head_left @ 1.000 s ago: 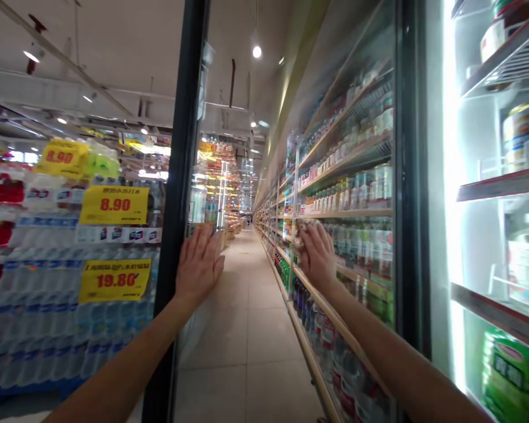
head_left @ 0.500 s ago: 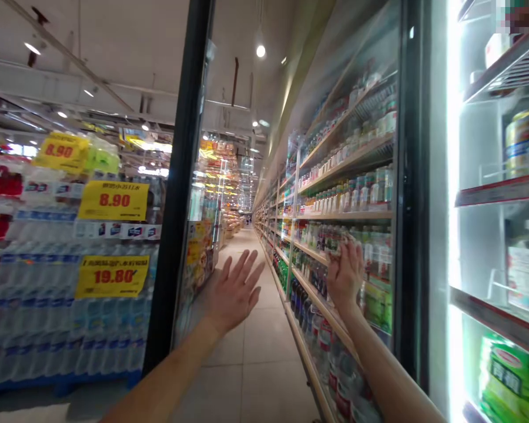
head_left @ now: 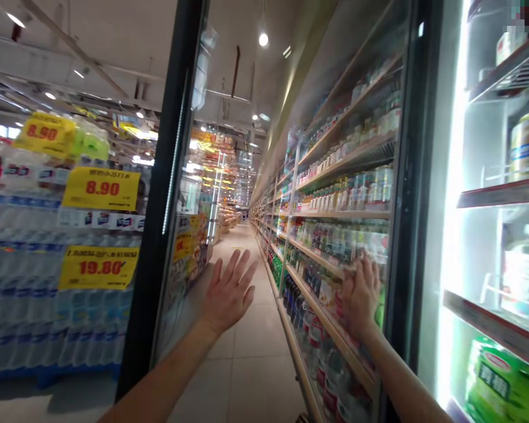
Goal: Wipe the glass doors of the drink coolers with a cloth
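A tall glass door [head_left: 264, 176] in a black frame stands ajar before me, and the shelves and aisle show through it. My left hand [head_left: 228, 294] lies flat against the glass near the middle, its fingers spread and nothing in it. Farther right, my right hand [head_left: 365, 291] rests on the same pane, its fingers stretched upward and close together. A faint reflection shows beside its fingertips, and I make out no object in it. The door's free edge [head_left: 158, 194] is a thick dark upright at the left.
A lit cooler [head_left: 449, 235] with cans, bottles and a green pack [head_left: 498, 382] opens at the right. Stacked water bottles [head_left: 22, 294] with yellow price signs [head_left: 99, 267] stand left. Beyond the glass, drink shelves [head_left: 339, 214] line a tiled aisle [head_left: 247, 329].
The door's free edge has shifted left in view. My right hand has slid right and slightly down; my left hand has moved slightly left, still flat on the glass.
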`<state>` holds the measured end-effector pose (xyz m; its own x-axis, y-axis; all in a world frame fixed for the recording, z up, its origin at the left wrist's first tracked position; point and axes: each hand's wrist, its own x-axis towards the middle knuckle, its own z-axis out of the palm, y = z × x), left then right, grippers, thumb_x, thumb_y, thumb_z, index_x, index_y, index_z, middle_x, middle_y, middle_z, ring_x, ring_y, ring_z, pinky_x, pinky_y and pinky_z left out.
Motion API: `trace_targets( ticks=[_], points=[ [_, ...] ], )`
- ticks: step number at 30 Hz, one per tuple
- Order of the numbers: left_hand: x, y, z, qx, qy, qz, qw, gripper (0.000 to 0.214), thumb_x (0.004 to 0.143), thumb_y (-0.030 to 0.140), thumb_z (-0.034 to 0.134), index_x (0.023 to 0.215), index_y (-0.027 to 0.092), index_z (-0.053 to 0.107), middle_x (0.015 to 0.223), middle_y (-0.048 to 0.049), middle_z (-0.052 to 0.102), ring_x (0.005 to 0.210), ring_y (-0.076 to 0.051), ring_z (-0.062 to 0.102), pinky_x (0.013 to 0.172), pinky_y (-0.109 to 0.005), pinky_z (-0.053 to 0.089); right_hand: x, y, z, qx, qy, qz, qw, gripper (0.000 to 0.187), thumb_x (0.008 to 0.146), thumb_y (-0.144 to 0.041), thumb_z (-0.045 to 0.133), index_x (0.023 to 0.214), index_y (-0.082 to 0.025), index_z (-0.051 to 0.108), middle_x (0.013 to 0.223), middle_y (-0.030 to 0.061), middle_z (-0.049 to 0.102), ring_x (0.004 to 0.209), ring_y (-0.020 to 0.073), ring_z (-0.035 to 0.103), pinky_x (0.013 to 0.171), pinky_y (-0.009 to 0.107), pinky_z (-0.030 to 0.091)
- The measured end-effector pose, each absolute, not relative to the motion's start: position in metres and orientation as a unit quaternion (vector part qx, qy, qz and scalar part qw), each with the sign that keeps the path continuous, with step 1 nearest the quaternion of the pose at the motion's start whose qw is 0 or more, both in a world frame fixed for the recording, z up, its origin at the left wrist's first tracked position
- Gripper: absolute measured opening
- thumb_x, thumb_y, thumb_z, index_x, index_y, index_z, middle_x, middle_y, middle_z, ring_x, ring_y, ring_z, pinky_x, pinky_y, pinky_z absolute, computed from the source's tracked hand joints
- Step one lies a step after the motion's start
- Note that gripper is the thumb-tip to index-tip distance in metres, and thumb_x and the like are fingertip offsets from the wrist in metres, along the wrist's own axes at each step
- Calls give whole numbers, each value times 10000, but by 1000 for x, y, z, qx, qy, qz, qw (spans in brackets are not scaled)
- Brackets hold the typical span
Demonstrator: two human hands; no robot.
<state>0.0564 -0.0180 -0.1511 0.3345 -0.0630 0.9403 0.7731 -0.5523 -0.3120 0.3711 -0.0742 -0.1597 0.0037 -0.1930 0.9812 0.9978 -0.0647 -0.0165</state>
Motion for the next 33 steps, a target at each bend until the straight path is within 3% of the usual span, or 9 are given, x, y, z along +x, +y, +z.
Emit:
trace_targets(
  ticks=[4,8,10,15,22,24,29,33],
  points=[
    [57,-17,-152,-704,-250,-522,412,506,836,326,501,1325,229,420,1397,-75,418,1365,-220,244,1137,-428,88,357,-74,-170,-390,-595,-578,399,585,840,-166,459,1402,-230,310,1341,91,493,1331,283,324,1028,505,367],
    [57,-16,-153,-703,-253,-519,416,513,834,328,498,1331,232,412,1401,-71,414,1366,-218,240,1136,-429,88,360,-69,-157,-421,-440,-592,529,515,850,-180,444,1362,-178,389,1368,134,453,1320,307,334,1023,537,355],
    [56,-16,-153,-704,-250,-519,415,509,836,327,495,1330,232,414,1403,-72,410,1367,-218,239,1137,-429,88,351,-67,-156,-432,-425,-580,545,518,852,-189,448,1364,-149,384,1368,158,445,1328,321,314,1020,545,354],
    [56,-16,-153,-702,-243,-526,413,501,842,328,496,1327,235,417,1399,-69,414,1370,-212,230,1138,-424,91,333,-68,-171,-359,-617,-580,392,545,837,-186,465,1372,-218,369,1335,86,498,1329,269,328,1048,471,353],
    [57,-17,-153,-703,-244,-526,412,496,844,324,489,1325,226,420,1404,-72,408,1378,-209,203,1140,-423,73,396,-69,-167,-484,-341,-533,604,487,865,-224,363,1335,-118,430,1393,167,408,1315,332,325,1030,594,313],
    [57,-17,-153,-700,-243,-528,415,498,839,322,496,1323,229,422,1402,-69,412,1378,-208,203,1140,-420,80,383,-67,-174,-469,-371,-544,589,501,863,-215,381,1357,-131,399,1393,161,411,1328,330,304,1032,584,317],
    [56,-15,-153,-698,-247,-529,416,513,834,328,506,1331,243,411,1401,-63,415,1371,-209,229,1135,-425,114,340,-65,-178,-365,-603,-584,402,534,830,-182,470,1357,-214,388,1336,88,495,1331,274,322,1045,481,352],
    [56,-15,-154,-696,-245,-529,419,507,832,329,511,1323,240,422,1393,-63,426,1372,-204,224,1137,-423,108,346,-65,-157,-424,-441,-582,536,503,849,-177,429,1351,-172,398,1379,132,438,1331,299,312,1032,533,343]
  ],
)
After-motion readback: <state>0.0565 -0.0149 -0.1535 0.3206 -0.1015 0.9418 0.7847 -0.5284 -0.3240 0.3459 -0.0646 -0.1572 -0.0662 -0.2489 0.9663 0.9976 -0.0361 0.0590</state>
